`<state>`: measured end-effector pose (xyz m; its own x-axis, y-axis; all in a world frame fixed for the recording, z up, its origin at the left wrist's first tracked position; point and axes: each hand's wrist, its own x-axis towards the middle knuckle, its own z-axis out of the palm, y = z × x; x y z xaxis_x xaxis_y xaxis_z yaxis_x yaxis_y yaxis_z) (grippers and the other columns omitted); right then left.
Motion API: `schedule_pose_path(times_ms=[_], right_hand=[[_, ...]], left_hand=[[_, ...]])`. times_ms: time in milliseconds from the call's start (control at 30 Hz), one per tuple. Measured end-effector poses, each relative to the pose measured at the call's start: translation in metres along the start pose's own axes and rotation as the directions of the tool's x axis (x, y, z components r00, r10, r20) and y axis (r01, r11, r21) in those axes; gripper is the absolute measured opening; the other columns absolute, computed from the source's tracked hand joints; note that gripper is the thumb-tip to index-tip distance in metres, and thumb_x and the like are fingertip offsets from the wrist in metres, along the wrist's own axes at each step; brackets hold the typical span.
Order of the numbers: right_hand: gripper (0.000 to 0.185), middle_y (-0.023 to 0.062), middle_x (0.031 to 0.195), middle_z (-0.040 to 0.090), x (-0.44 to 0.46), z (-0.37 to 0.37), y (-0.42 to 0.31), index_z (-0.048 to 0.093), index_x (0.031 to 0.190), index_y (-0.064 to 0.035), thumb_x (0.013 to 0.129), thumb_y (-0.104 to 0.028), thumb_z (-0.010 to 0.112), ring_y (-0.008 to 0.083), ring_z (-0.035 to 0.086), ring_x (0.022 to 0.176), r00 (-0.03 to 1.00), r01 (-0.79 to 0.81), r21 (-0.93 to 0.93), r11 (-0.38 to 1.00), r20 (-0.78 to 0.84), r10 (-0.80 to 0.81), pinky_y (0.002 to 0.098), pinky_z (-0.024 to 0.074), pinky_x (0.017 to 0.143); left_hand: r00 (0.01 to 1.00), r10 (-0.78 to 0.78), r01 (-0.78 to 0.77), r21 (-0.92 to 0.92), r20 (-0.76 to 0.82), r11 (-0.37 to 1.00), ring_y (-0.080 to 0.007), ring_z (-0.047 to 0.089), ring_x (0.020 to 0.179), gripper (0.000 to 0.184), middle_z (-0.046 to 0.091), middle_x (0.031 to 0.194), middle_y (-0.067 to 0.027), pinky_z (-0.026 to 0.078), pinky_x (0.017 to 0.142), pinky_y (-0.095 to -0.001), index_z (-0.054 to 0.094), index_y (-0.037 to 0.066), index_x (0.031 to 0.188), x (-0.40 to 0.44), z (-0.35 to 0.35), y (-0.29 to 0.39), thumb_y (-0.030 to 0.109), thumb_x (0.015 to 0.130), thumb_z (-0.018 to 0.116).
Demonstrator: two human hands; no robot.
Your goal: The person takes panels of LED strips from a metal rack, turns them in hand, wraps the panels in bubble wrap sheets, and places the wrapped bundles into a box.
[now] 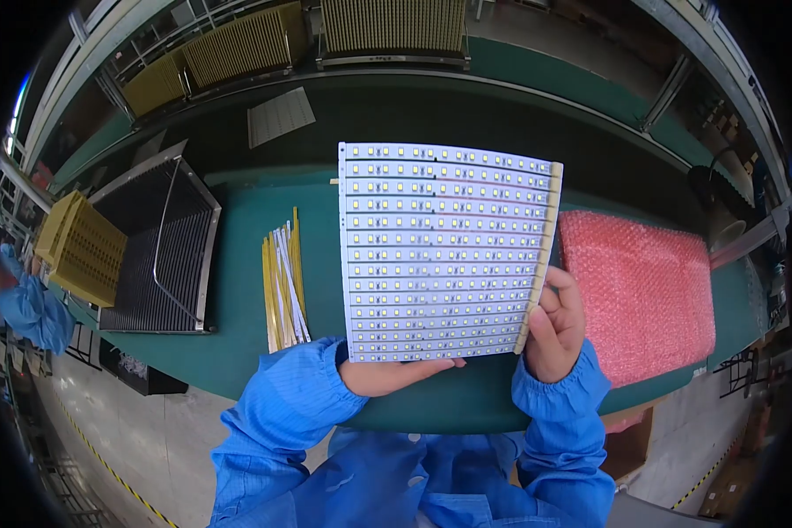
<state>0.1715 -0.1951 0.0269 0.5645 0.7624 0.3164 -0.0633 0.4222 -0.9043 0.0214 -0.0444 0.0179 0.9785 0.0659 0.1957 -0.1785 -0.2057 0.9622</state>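
Observation:
A white LED circuit board panel with several rows of small yellowish LEDs stands upright before me, facing me. Its lower edge rests along my left hand, whose fingers run partly behind the board. At the lower right edge, my right hand pinches the panel between thumb and fingers by its cream-coloured side strip. Loose narrow strips, some white and some yellow, lie in a bunch on the green table left of the panel. Right of my right hand lies pink bubble wrap.
A black slotted rack stands at the left, beside a yellow slotted piece. Behind the table runs a dark conveyor carrying a flat pale sheet. Yellow racks stand beyond. Another person's blue sleeve shows far left.

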Motion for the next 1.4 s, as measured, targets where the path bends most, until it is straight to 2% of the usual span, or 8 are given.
schedule_pose_path(times_ms=[600, 933, 1133, 1200, 1267, 1333, 1367, 1400], right_hand=[[0.036, 0.0205, 0.11, 0.051, -0.004, 0.0, -0.009, 0.028, 0.118, 0.0053, 0.084, -0.002, 0.04, 0.0212, 0.051, 0.104, 0.999, 0.016, 0.024, 1.0, 0.046, -0.017, 0.0316, 0.0378, 0.09], [0.037, 0.0202, 0.111, 0.051, -0.002, 0.0, -0.007, 0.028, 0.118, 0.0045, 0.085, -0.004, 0.041, 0.0208, 0.052, 0.101, 1.0, -0.013, 0.016, 1.0, 0.021, 0.012, 0.0314, 0.0397, 0.088], [0.038, 0.0202, 0.111, 0.051, 0.0, 0.001, -0.004, 0.028, 0.119, 0.0042, 0.086, -0.006, 0.043, 0.0203, 0.052, 0.101, 1.0, 0.001, 0.06, 0.998, 0.026, -0.002, 0.0303, 0.041, 0.087], [0.038, 0.02, 0.111, 0.051, 0.0, 0.001, -0.004, 0.028, 0.119, 0.004, 0.086, -0.007, 0.044, 0.0204, 0.052, 0.101, 1.0, -0.008, 0.05, 0.999, 0.024, 0.007, 0.0306, 0.0408, 0.087], [0.039, 0.0196, 0.11, 0.052, 0.001, 0.0, -0.003, 0.029, 0.118, 0.0034, 0.084, -0.006, 0.046, 0.0203, 0.053, 0.101, 1.0, -0.025, 0.099, 0.995, 0.02, 0.024, 0.0308, 0.0405, 0.088], [0.047, 0.0192, 0.112, 0.051, 0.001, -0.005, 0.008, 0.027, 0.12, 0.0037, 0.081, -0.007, 0.05, 0.0219, 0.052, 0.104, 0.998, -0.06, 0.173, 0.983, 0.024, 0.056, 0.032, 0.0393, 0.089], [0.055, 0.0188, 0.114, 0.051, 0.001, -0.006, 0.012, 0.025, 0.123, 0.0039, 0.079, -0.009, 0.054, 0.0236, 0.05, 0.106, 0.996, -0.092, 0.249, 0.964, 0.037, 0.085, 0.0331, 0.0381, 0.091], [0.055, 0.0188, 0.114, 0.051, 0.001, -0.004, 0.015, 0.025, 0.123, 0.0039, 0.079, -0.009, 0.054, 0.0236, 0.05, 0.106, 0.995, -0.095, 0.249, 0.964, 0.041, 0.087, 0.0331, 0.0381, 0.091]], left_hand=[[0.994, -0.096, 0.103, -0.149, 0.049, 0.984, -0.0188, 0.059, 0.088, 0.029, 0.062, 0.094, -0.0108, 0.047, 0.079, -0.03, 0.052, 0.0, 0.108, 0.0, 0.0, 0.005, 0.001, 0.079, 0.056], [0.999, 0.028, -0.027, -0.061, 0.021, 0.998, -0.0215, 0.058, 0.091, 0.03, 0.06, 0.097, -0.0122, 0.046, 0.08, -0.0328, 0.05, 0.0, 0.109, -0.001, -0.001, -0.005, 0.004, 0.08, 0.055], [0.999, -0.038, 0.042, -0.152, 0.03, 0.988, -0.0218, 0.057, 0.093, 0.03, 0.06, 0.098, -0.011, 0.045, 0.082, -0.0327, 0.052, 0.001, 0.109, -0.004, 0.0, -0.005, 0.004, 0.079, 0.055], [0.998, -0.049, 0.051, -0.078, 0.032, 0.996, -0.0217, 0.056, 0.095, 0.032, 0.059, 0.1, -0.0108, 0.044, 0.084, -0.0329, 0.051, 0.001, 0.11, -0.006, -0.001, -0.007, 0.005, 0.079, 0.055], [0.999, -0.033, 0.033, 0.021, -0.013, 0.999, -0.0225, 0.056, 0.096, 0.035, 0.059, 0.102, -0.0104, 0.043, 0.085, -0.0329, 0.049, 0.001, 0.113, -0.012, 0.003, -0.009, 0.003, 0.078, 0.056], [0.971, 0.052, -0.074, -0.084, -0.234, 0.994, -0.0239, 0.055, 0.098, 0.04, 0.058, 0.104, -0.0113, 0.042, 0.086, -0.0339, 0.046, -0.001, 0.115, -0.015, 0.01, -0.016, 0.002, 0.077, 0.057], [0.931, 0.009, -0.135, -0.323, -0.364, 0.937, -0.0226, 0.053, 0.1, 0.031, 0.054, 0.108, -0.0131, 0.042, 0.086, -0.0344, 0.049, -0.004, 0.11, -0.016, 0.017, -0.018, 0.007, 0.082, 0.054], [0.93, 0.008, -0.136, -0.323, -0.368, 0.937, -0.0226, 0.053, 0.1, 0.031, 0.054, 0.108, -0.0131, 0.042, 0.086, -0.0344, 0.049, -0.004, 0.11, -0.016, 0.015, -0.018, 0.007, 0.082, 0.054]])
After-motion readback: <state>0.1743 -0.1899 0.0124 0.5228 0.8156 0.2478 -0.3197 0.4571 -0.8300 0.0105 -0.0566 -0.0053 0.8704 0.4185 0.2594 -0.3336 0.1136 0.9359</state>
